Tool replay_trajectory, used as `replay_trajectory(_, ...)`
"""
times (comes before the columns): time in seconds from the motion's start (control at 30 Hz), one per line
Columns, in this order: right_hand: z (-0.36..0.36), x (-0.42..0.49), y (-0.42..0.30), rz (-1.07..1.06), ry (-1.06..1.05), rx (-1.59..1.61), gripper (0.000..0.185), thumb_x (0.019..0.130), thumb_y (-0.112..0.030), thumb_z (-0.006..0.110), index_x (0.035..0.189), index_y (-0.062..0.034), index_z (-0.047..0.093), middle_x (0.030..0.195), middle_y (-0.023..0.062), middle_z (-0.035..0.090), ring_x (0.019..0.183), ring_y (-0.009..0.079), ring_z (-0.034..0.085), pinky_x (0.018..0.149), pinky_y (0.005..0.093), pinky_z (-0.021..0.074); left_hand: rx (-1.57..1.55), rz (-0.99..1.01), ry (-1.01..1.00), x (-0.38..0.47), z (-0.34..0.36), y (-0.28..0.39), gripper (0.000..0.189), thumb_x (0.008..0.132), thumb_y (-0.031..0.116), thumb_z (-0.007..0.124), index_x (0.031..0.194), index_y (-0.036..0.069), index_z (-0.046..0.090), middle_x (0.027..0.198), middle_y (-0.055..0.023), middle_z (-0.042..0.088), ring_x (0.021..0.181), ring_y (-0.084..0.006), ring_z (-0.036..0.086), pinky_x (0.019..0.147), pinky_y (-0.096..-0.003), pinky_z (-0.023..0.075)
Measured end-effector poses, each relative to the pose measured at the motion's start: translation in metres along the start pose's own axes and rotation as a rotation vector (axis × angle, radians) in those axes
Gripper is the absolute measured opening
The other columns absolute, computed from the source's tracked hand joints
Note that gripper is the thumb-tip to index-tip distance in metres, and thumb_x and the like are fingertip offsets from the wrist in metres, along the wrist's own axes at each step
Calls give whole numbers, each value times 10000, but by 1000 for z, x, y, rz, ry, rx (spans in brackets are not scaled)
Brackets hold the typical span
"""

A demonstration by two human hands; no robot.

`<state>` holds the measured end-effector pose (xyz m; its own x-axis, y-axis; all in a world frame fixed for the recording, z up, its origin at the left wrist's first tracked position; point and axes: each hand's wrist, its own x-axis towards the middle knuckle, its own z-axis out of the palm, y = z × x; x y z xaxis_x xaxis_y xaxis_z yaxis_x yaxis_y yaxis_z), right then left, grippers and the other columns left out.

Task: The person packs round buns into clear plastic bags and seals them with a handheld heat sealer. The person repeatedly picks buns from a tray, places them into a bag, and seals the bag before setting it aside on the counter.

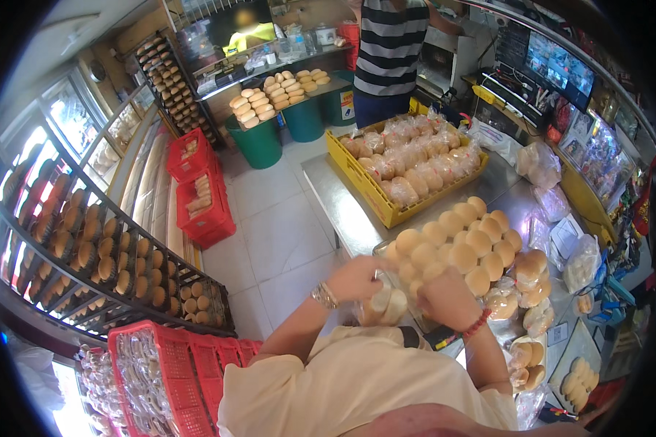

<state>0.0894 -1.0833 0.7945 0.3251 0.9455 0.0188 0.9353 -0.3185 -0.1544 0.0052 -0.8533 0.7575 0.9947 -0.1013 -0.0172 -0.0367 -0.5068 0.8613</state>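
A clear plastic bag of bread rolls [385, 306] hangs between my hands, close against my front. My left hand [354, 279], with a metal watch at its wrist, has its fingers curled at the bag's left upper edge; its fingertips are blurred. On the other side, my right hand [449, 296] is closed at the bag's right upper edge, a red bead bracelet at the wrist. Just beyond both hands, round golden buns [463, 258] lie in rows on a tray, partly hidden by my hands. Bagged buns [502, 299] sit right of the tray.
A yellow crate [385, 210] of bagged buns stands on the steel table [336, 191]. Red crates [183, 371] and a bread rack [142, 273] are at left. A person in a striped top [391, 49] stands beyond the table. Plastic bags [582, 262] lie along the right side.
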Motion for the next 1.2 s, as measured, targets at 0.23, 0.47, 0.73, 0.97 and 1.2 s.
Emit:
replay_trajectory(0.23, 48, -30, 0, 99, 349, 454, 234, 682, -94, 799, 710, -14, 581, 1263, 199, 505, 1175, 396, 495, 930, 445, 430, -169, -20, -37, 3, 46, -42, 299, 748, 1, 524, 1016, -1, 655, 1002, -83, 658, 693, -132, 640, 598, -277, 521)
replay_trajectory(0.47, 107, -19, -19, 341, 554, 551, 250, 718, -102, 807, 885, -18, 641, 1248, 206, 531, 1120, 358, 547, 886, 375, 479, -369, -133, -91, 8, 67, -33, 210, 785, -9, 538, 959, -13, 654, 884, -58, 607, 622, -107, 622, 544, -269, 515)
replay_trajectory(0.73, 94, -32, -4, 259, 459, 1338, 86, 834, -14, 699, 910, 17, 724, 874, 112, 708, 802, 143, 649, 713, 262, 494, 23, 423, 28, -6, 32, 5, 533, 853, 225, 694, 1332, 86, 507, 1317, -128, 522, 1036, -195, 611, 847, -337, 500)
replay_trajectory(0.97, -2, -32, -29, -237, 260, 679, 185, 780, -90, 720, 947, -11, 728, 1017, 159, 700, 839, 240, 661, 737, 326, 516, 166, 625, -379, 12, 82, 30, 744, 866, 469, 639, 1449, 75, 397, 1508, -164, 358, 1404, -310, 324, 1125, -409, 286)
replay_trajectory(1.2, -4, -56, -52, -390, 256, 572, 287, 783, -208, 737, 1020, -59, 675, 1158, 187, 614, 1015, 357, 580, 864, 440, 452, -338, 686, -398, 28, 135, 37, 671, 948, 485, 462, 1462, 64, 377, 1550, -137, 296, 1448, -272, 244, 1173, -395, 216)
